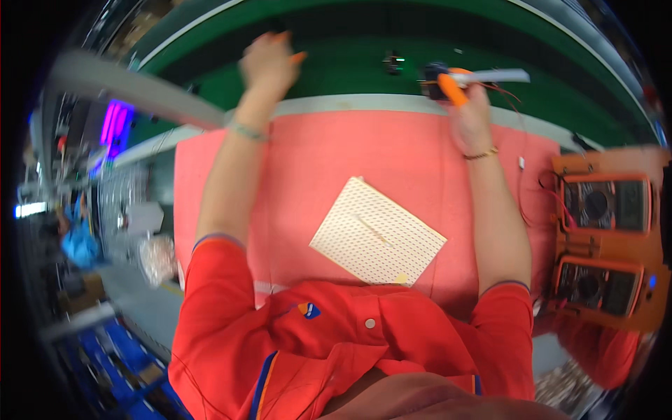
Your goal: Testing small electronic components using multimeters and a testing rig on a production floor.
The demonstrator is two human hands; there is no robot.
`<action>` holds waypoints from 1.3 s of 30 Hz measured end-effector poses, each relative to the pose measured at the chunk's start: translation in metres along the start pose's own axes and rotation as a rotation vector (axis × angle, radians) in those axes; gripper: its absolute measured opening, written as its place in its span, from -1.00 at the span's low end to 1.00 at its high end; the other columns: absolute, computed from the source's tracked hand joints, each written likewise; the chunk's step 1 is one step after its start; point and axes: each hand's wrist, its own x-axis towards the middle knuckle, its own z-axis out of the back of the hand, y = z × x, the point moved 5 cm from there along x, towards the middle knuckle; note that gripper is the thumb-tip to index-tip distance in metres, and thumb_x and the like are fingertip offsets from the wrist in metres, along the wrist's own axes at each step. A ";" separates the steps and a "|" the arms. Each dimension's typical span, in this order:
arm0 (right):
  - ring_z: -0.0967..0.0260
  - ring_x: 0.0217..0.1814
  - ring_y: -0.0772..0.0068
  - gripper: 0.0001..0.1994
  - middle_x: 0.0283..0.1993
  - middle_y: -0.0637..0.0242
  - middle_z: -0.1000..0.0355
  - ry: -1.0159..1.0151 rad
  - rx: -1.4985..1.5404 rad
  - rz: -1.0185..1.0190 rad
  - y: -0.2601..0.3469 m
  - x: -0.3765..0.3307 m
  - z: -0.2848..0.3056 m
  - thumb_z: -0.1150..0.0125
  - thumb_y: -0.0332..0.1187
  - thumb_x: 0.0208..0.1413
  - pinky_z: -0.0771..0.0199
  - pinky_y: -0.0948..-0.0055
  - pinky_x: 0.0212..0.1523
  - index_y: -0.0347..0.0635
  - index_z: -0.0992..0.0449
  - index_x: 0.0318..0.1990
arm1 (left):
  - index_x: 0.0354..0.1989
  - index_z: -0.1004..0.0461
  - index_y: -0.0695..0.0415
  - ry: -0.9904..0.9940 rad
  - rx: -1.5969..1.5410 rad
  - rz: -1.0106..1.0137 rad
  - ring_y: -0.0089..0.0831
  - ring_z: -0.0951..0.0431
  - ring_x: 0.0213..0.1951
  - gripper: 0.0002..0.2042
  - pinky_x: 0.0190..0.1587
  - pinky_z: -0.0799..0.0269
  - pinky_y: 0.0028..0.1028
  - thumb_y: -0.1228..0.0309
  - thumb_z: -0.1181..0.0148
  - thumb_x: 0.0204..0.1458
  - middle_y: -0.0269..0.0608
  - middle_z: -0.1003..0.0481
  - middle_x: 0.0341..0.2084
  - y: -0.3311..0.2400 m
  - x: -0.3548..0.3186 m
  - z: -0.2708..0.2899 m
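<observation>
My right hand, with orange finger covers, is closed on a small dark device with wires at the far edge of the pink mat. A white strip sticks out to the right from beside those fingers, and thin red wires trail from there. My left hand reaches over the green belt, also wearing orange finger covers. Motion blurs its fingers, and whether they grip anything is unclear. Between the two hands a small dark device with a green light lies on the belt.
A pale perforated board with a thin stick lies tilted on the mat. Two orange-framed multimeters stand in an orange holder on the right. A grey post slants in at upper left. Clear bags and blue bins are at left.
</observation>
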 end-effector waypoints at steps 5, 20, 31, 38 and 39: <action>-0.18 -0.43 0.66 -0.84 -0.46 0.44 -0.24 0.032 -0.057 -0.048 -0.010 -0.002 -0.010 -0.15 -0.42 -0.12 -0.22 0.64 -0.41 -0.19 -0.29 -0.40 | -0.17 -0.36 0.14 0.365 -0.168 0.059 -0.22 -0.39 -0.18 -0.67 -0.18 -0.30 -0.36 0.34 -0.09 -0.17 -0.05 -0.40 -0.25 0.078 -0.022 -0.052; -0.22 -0.38 0.65 -0.81 -0.41 0.40 -0.25 -0.082 0.132 0.051 0.007 -0.006 -0.009 -0.13 -0.51 -0.13 -0.29 0.63 -0.39 -0.18 -0.23 -0.37 | -0.13 -0.28 0.26 0.729 -2.228 0.146 -0.50 -0.33 -0.19 -0.73 -0.07 -0.22 -0.52 0.52 0.01 -0.05 -0.21 -0.34 -0.21 -0.135 -0.053 0.012; -0.22 -0.36 0.63 -0.81 -0.40 0.39 -0.26 -0.103 0.041 0.118 0.007 -0.010 -0.007 -0.15 -0.49 -0.15 -0.27 0.64 -0.40 -0.20 -0.26 -0.37 | -0.11 -0.27 0.29 0.733 -2.212 0.193 -0.50 -0.34 -0.22 -0.72 -0.15 -0.26 -0.55 0.52 0.03 -0.04 -0.22 -0.35 -0.22 -0.143 -0.059 0.007; -0.23 -0.48 0.62 -0.84 -0.50 0.38 -0.30 -0.165 -0.229 0.233 0.006 -0.005 -0.010 -0.16 -0.42 -0.14 -0.28 0.60 -0.48 -0.25 -0.33 -0.40 | -0.12 -0.26 0.31 0.614 -2.149 0.342 -0.51 -0.36 -0.26 -0.70 -0.20 -0.29 -0.58 0.53 0.00 -0.06 -0.21 -0.36 -0.29 -0.129 -0.058 -0.012; -0.23 -0.49 0.64 -0.84 -0.51 0.39 -0.30 -0.225 -0.349 0.210 0.018 -0.010 -0.013 -0.16 -0.39 -0.14 -0.28 0.60 -0.49 -0.25 -0.35 -0.42 | -0.11 -0.26 0.32 0.608 -2.138 0.308 -0.51 -0.36 -0.26 -0.70 -0.20 -0.29 -0.59 0.52 0.00 -0.07 -0.21 -0.36 -0.30 -0.128 -0.057 -0.012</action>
